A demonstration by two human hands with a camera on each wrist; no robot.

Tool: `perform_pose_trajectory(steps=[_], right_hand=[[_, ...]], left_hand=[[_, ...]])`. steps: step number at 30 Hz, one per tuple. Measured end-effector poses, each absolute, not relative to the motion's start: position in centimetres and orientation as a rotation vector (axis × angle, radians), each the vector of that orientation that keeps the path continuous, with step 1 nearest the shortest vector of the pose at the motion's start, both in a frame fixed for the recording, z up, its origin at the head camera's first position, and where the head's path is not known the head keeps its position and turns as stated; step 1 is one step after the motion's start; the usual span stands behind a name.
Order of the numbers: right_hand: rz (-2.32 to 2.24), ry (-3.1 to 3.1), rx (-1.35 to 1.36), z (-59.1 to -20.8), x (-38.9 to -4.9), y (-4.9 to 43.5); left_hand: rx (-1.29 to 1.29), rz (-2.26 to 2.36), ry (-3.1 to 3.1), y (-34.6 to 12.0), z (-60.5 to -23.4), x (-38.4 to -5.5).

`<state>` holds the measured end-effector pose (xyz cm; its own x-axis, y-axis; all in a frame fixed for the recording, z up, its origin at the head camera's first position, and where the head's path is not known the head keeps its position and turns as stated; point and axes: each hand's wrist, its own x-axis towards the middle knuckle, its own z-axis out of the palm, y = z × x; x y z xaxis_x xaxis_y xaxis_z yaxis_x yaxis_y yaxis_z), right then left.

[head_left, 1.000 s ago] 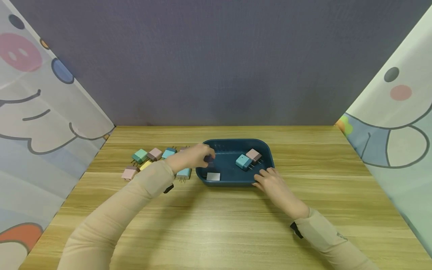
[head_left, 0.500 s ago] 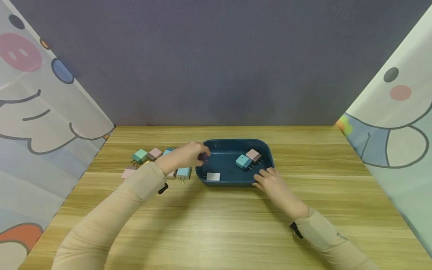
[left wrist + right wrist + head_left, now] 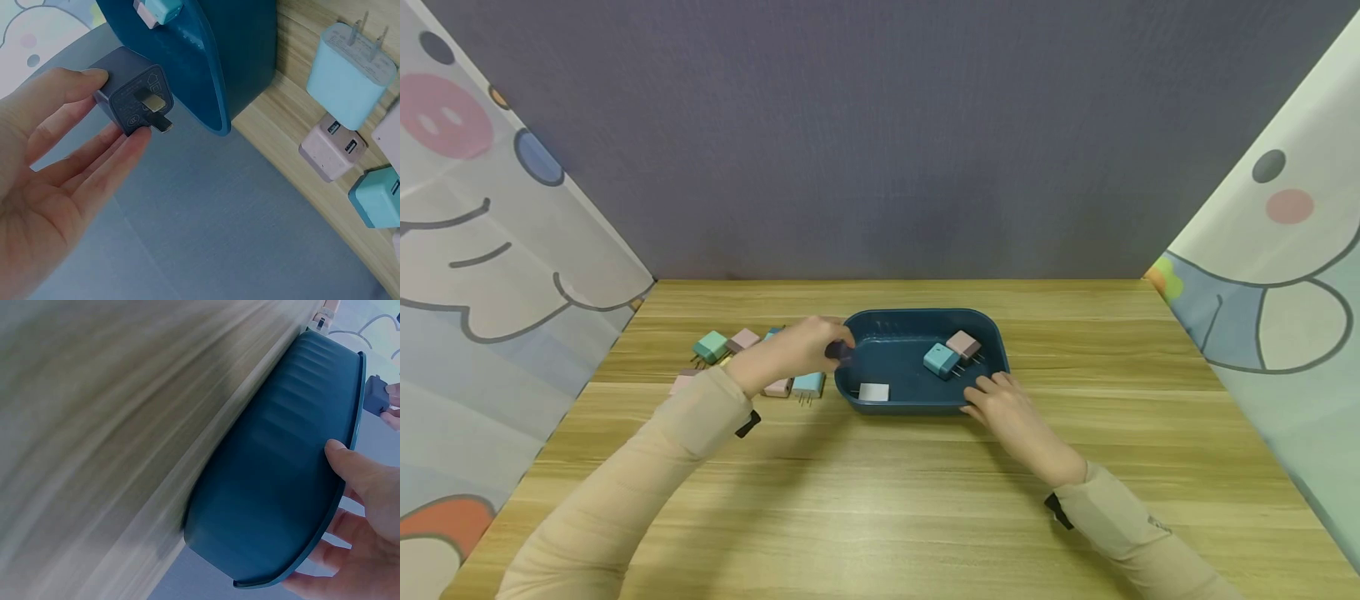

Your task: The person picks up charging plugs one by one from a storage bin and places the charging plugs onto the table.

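Left hand (image 3: 801,343) pinching a dark wall charger (image 3: 122,84), right hand (image 3: 1011,417) gripping a blue tray (image 3: 898,371)

From my remote station I am looking down at a person in beige sleeves (image 3: 617,500) working at a wood-grain table (image 3: 880,500). The left hand is holding the dark wall charger between thumb and fingertips, its metal prongs pointing away from the palm; in the head view the charger is hovering at the tray's left rim. The right hand is pinching the tray's near right corner, thumb pressing on the outer wall and fingers curling over the rim. Inside the tray, a blue charger (image 3: 942,360) and a pink charger (image 3: 964,343) are lying close together toward the right, while a white charger (image 3: 874,392) is lying near left. Left of the tray, more chargers are sitting on the table: I am making out a green charger (image 3: 711,346) far left and a light-blue charger (image 3: 808,384) just beside the tray, prongs facing near. The left arm is partly hiding others. A plain grey panel (image 3: 880,167) is standing behind, and cartoon-printed sheets (image 3: 1292,275) are flanking both sides.
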<state>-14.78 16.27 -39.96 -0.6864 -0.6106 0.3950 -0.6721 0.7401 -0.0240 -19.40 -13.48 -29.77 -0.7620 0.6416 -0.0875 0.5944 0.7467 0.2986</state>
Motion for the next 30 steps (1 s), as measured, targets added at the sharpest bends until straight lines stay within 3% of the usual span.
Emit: perform_pose_trajectory(steps=[30], right_hand=[[0.249,-2.581,0.97,-40.0,-14.7,16.2]], left_hand=[[1.103,0.44,2.834,-16.1,-30.4,-16.9]])
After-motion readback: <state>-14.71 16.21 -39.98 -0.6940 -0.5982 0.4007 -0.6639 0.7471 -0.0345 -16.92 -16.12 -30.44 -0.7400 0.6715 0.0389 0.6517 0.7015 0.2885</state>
